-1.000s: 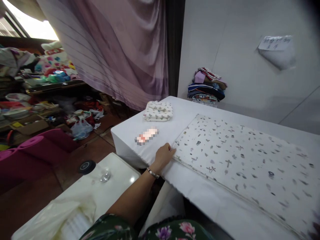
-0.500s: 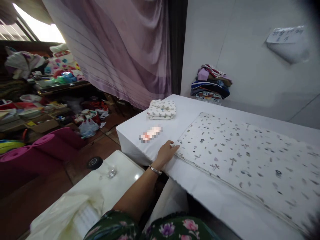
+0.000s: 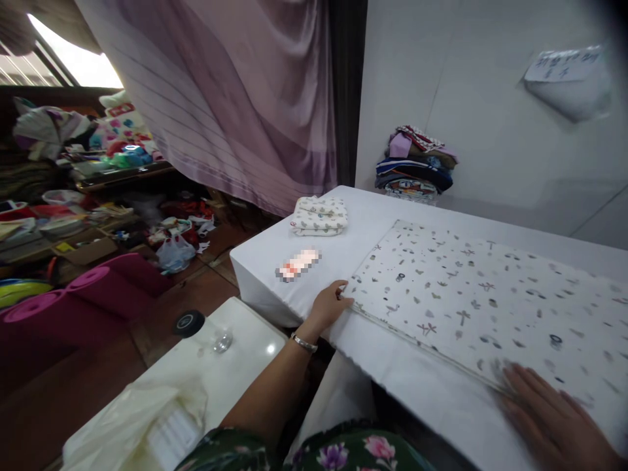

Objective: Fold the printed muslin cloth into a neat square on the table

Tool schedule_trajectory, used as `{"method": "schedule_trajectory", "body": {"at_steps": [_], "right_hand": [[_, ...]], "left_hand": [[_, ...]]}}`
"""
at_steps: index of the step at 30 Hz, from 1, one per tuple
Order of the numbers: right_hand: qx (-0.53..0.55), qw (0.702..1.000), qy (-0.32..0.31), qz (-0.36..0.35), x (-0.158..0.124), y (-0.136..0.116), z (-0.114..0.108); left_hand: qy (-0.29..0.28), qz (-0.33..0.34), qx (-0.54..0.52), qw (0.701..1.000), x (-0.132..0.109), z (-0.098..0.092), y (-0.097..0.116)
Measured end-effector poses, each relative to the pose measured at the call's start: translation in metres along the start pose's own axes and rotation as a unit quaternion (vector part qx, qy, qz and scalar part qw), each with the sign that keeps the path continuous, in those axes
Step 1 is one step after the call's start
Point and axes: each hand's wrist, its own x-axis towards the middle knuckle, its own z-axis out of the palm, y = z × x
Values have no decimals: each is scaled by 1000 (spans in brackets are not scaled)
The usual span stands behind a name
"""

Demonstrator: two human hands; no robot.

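A white cloth printed with small grey and brown motifs lies flat and folded in layers on the white-covered table. At its near left corner, my left hand has thumb and forefinger curled on the edge, closed on the cloth. My right hand, slightly blurred, lies palm down with fingers stretched out over the near edge at the right. A folded bundle of similar printed cloth sits at the table's far left. Between it and my left hand is a pixelated object that I cannot make out.
A low white table at left holds a glass jar, a black lid and a plastic bag. Folded clothes are stacked by the wall. Pink rolls lie on the floor.
My right hand has come into view from the lower right onto the cloth's near edge. My left hand stays at the corner, its thumb and forefinger slightly shifted.
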Motion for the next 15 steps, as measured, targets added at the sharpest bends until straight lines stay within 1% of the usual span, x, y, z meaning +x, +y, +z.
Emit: {"method": "schedule_trajectory", "body": {"at_steps": [2, 4, 6, 9, 12, 15], "right_hand": [[14, 998, -1, -57, 16, -26, -3], [28, 992, -14, -119, 36, -59, -3], [38, 984, -22, -171, 56, -93, 0], [67, 972, -24, -224, 86, -141, 9], [87, 964, -34, -250, 113, -182, 19], [76, 968, -41, -238, 135, -214, 28]], "left_hand": [[-29, 24, -27, 999, 0, -1, -5], [-42, 51, -39, 997, 1, -1, -11], [-36, 65, -49, 996, 2, 0, -16], [-11, 63, -70, 996, 3, 4, -21], [8, 57, -93, 994, 4, 6, -21], [33, 61, -102, 992, 1, 7, -19]]}}
